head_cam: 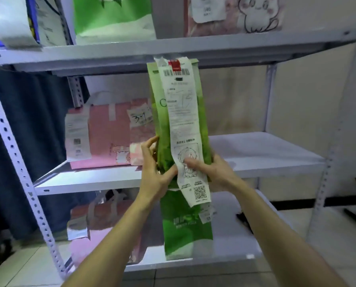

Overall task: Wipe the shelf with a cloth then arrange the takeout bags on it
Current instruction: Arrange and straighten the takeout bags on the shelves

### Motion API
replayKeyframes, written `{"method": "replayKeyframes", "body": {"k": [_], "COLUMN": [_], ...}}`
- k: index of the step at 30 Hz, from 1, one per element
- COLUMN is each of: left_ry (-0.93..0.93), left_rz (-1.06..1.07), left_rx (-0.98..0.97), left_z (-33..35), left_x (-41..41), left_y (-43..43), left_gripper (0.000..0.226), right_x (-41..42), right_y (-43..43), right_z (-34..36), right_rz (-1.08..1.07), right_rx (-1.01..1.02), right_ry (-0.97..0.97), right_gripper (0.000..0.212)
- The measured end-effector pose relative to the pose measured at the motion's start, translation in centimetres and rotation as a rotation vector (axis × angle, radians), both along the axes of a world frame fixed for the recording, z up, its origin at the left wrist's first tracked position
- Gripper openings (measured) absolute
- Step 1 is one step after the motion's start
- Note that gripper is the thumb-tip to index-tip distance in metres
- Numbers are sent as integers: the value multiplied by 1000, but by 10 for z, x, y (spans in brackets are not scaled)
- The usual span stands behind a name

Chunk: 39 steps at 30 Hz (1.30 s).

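I hold a tall green takeout bag (162, 121) upright in front of the middle shelf (262, 150) of a white metal rack. A long white receipt (183, 121) hangs down its front. My left hand (154, 170) grips the bag's lower left side. My right hand (212, 172) grips its lower right side, thumb pressed on the receipt. The bag's base is level with the shelf's front edge; whether it rests on the shelf is hidden by my hands. A pink takeout bag (104, 133) stands at the shelf's left. No cloth is in view.
Another green bag (185, 224) and a pink bag (102, 228) stand on the lower shelf (230, 237). The top shelf (173, 48) carries a green bag (113, 17), a pink cartoon bag (245, 15) and a blue bag (9, 21). A dark curtain (28, 141) hangs at left.
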<state>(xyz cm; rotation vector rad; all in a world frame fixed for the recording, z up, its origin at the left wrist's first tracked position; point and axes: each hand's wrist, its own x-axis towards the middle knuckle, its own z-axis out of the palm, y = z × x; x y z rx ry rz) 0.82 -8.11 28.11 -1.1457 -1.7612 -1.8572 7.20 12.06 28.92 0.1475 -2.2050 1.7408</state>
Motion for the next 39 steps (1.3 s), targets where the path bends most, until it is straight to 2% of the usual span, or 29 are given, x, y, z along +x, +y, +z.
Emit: {"method": "replayKeyframes", "body": {"k": [6,9,12,15,18,22,23,24,25,27,29,30,32,34,36,39], "left_ry": [44,100,86,66,42,13,11,13,28,73,87,87,67,23,-14,-69], "left_rz": [0,62,117,180,191,147,142,142,156,217,289,336,444,541,617,713], "left_rx": [-266,-336,-431,-461,-449,-466,-452,-424,-389,-316,-256,-234,-196,-160,-143,-147], "left_z": [2,-3,-17,-33,-33,-28,-28,-30,-32,-37,-38,-38,-35,-29,-22,-13], "left_x": [-3,-14,-25,-32,-32,-24,-23,-22,-22,-27,-39,-46,-64,-83,-101,-126], "left_y": [111,159,186,194,192,166,152,136,118,78,37,17,-23,-63,-103,-156], "left_gripper": [57,52,56,54,52,58,58,55,51,43,35,32,28,26,25,24], "right_x": [33,28,14,6,8,16,19,23,26,27,20,12,-9,-38,-73,-125], "right_y": [98,129,145,152,155,147,142,135,127,107,73,51,-3,-61,-114,-165], "right_z": [-1,-3,-20,-32,-28,-24,-26,-30,-37,-46,-42,-37,-26,-17,-14,-14], "right_rz": [-472,-525,-524,-521,-527,-617,-686,-776,-893,-1157,-1282,-1247,-1023,-751,-531,-346], "right_rx": [162,237,303,373,320,93,35,9,15,88,165,207,316,501,644,694], "right_ry": [136,88,-56,-52,-85,-78,-34,42,148,456,745,835,895,821,692,493], "right_gripper": [103,88,62,61,77,125,130,126,113,72,37,26,11,7,11,18]}}
